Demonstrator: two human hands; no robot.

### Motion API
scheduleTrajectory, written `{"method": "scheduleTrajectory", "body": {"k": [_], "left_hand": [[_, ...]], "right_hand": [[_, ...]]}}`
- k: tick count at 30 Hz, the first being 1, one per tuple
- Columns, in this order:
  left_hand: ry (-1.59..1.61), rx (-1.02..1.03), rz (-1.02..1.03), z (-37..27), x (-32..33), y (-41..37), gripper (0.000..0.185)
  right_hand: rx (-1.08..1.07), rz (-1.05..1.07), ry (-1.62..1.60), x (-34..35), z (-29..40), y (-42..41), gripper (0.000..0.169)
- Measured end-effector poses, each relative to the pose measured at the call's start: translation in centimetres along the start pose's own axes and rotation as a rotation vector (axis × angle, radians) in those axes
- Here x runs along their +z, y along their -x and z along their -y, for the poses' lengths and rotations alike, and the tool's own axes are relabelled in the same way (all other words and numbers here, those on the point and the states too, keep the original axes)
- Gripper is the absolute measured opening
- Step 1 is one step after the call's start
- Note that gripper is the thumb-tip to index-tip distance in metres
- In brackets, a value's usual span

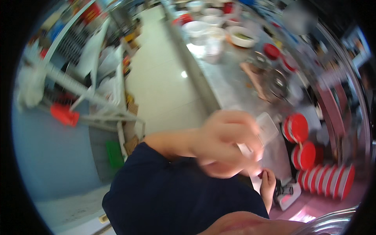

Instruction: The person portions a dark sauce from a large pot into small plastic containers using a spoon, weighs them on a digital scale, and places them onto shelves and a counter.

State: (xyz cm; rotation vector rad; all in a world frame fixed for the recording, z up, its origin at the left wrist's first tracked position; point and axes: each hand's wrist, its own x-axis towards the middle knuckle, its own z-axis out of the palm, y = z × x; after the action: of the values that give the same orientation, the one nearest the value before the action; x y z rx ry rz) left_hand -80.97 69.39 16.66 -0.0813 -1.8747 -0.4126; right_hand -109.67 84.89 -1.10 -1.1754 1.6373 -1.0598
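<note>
My left hand (232, 144) is large and blurred near the camera. Its fingers are curled, and their tips hide part of a white surface. Whether they hold anything is unclear. Just beyond them, a clear plastic container (268, 127) lies on the steel counter (211, 79). Lower right, my right hand (268, 182) has its thumb and fingers together around a small dark red thing (260, 174), too small to name. The fingertips of both hands are close together there.
Red-lidded tubs (326, 180) stand in stacks at the right, beside a device resembling a scale (289, 195). Bowls (242, 36), metal lids (277, 83) and a wooden rolling pin or similar stick (254, 80) lie farther up the counter. A shelf rack (73, 85) stands left across the aisle.
</note>
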Motion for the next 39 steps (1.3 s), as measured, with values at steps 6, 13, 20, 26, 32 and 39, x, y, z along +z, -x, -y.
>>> {"method": "scheduleTrajectory", "body": {"k": [6,13,20,26,32,39], "left_hand": [[-1.241,0.305,-0.585,-10.6,-23.0,4.0,0.016],[-1.689,0.406,-0.598,-7.3,-42.7,11.3,0.017],[-1.476,-0.856,-0.547,1.0,-62.0,24.3,0.018],[-1.083,-1.456,-1.143,9.7,-72.0,39.5,0.015],[-0.802,-1.566,-1.167,19.6,-85.7,47.9,0.016],[-0.558,-1.697,-0.964,35.4,-101.9,47.8,0.016]], "right_hand": [[-0.023,0.487,0.056,21.0,5.4,-15.5,0.018],[0.077,0.766,0.248,42.3,10.0,-32.9,0.018],[-0.026,1.024,0.275,71.4,22.3,-49.6,0.019],[-0.331,1.304,0.365,99.2,35.5,-51.8,0.021],[-0.339,1.479,0.167,118.0,41.5,-52.9,0.02],[0.259,1.128,-0.175,123.9,37.8,-68.5,0.02]]}}
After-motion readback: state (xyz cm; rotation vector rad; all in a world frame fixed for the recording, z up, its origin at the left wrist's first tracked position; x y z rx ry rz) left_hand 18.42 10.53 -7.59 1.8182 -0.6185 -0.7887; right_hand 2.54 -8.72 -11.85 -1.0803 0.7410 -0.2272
